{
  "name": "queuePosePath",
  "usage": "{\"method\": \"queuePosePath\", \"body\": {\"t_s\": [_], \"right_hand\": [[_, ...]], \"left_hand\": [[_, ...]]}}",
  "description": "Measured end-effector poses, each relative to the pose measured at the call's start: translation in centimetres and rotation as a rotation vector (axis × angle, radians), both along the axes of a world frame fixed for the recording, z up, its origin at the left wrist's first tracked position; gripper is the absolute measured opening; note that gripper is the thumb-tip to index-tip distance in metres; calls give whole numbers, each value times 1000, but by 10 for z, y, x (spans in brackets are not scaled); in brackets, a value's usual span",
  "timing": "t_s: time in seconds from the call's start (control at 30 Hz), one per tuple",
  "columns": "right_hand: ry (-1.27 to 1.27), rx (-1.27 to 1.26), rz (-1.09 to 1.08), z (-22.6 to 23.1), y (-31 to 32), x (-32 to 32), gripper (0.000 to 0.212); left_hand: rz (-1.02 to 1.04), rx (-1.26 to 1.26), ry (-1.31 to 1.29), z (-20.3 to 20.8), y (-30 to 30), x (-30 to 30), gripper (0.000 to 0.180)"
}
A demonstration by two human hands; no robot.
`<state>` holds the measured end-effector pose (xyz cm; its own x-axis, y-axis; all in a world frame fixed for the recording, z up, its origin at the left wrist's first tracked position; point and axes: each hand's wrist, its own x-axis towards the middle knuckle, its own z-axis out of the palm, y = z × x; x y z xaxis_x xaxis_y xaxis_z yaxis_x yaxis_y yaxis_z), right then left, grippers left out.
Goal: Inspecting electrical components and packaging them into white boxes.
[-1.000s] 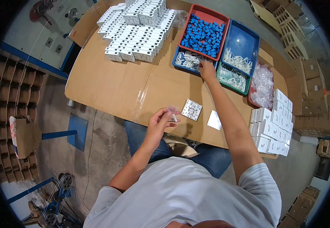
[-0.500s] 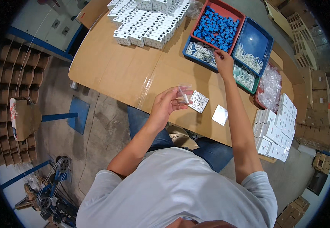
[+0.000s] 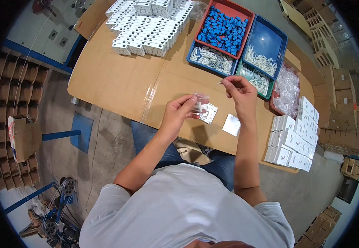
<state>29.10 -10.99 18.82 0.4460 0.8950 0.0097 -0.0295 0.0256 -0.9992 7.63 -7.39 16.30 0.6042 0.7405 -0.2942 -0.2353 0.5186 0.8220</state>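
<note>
My left hand [image 3: 180, 112] grips a small clear plastic bag [image 3: 201, 99] with a white piece inside, held above the cardboard-covered table. My right hand [image 3: 242, 91] pinches a small thin item [image 3: 220, 82] between thumb and fingertips; its kind is too small to make out. Just behind the bag lies a white square plate with cut-outs [image 3: 209, 113], partly covered by the left fingers. Beside it, to the right, rests a plain white square plate [image 3: 231, 125]. A blue tray [image 3: 192, 61] of white plugs and a green tray [image 3: 267, 96] of small white pieces stand beyond my right hand.
A red tray [image 3: 251, 18] of blue parts overlaps the blue tray. Another blue tray [image 3: 284, 39] with white plugs sits to its right, near a red bin [image 3: 275, 108] of clear bags. White boxes are stacked far left [image 3: 146, 35] and at right [image 3: 291, 136].
My right hand has drawn back from the blue tray toward the bag, with a small item between its fingers. My left hand still holds the bag in nearly the same place.
</note>
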Motion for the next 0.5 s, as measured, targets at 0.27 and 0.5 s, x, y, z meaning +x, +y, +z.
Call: {"method": "queuePosePath", "body": {"t_s": [0.27, 0.5], "right_hand": [[-118, -22, 133, 9, -16, -4, 11], [-274, -54, 223, 15, -24, 7, 11]], "left_hand": [[-31, 21, 50, 3, -12, 19, 32], [-33, 109, 103, -2, -12, 34, 27]]}}
